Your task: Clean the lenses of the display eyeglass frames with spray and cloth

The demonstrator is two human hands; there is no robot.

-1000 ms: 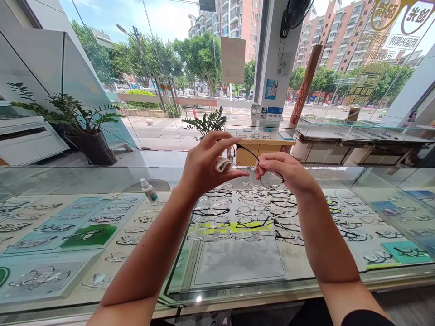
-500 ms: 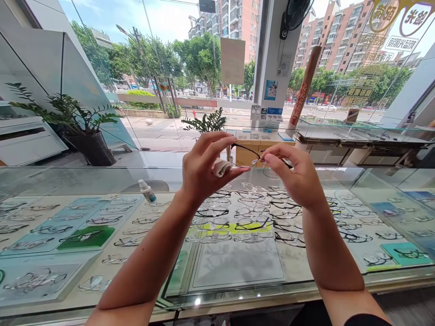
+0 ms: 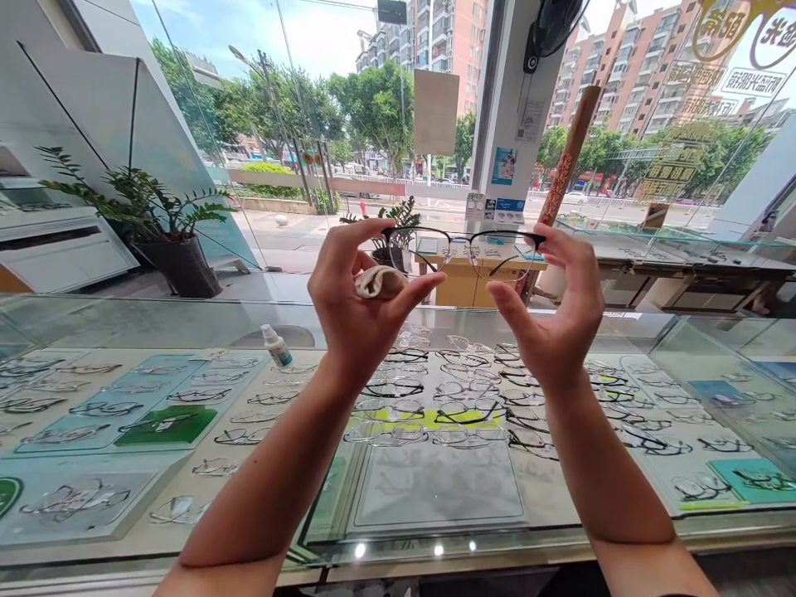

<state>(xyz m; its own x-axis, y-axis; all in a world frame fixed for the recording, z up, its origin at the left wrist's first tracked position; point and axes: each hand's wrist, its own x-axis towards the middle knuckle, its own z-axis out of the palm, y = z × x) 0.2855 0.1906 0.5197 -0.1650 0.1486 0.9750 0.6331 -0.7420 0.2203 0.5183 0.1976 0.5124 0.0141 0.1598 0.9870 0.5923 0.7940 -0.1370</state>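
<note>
I hold a pair of black-rimmed glasses (image 3: 463,246) up in front of me, lenses facing me, level with the street outside. My left hand (image 3: 354,307) pinches the left end of the frame with its fingertips and keeps a small folded beige cloth (image 3: 378,282) tucked against the palm. My right hand (image 3: 556,311) holds the right end of the frame between its raised fingers, thumb stretched out below. Both hands hover above the glass display counter (image 3: 435,531).
Under the counter glass lie several rows of eyeglass frames (image 3: 448,390). A small spray bottle (image 3: 275,346) stands on the counter to the left. A potted plant (image 3: 167,249) sits at the far left. More display counters (image 3: 652,249) stand behind, by the shop window.
The glasses went from tilted and low, pinched near the bridge, to raised and level. My right hand slid out to the right end of the frame; both hands rose.
</note>
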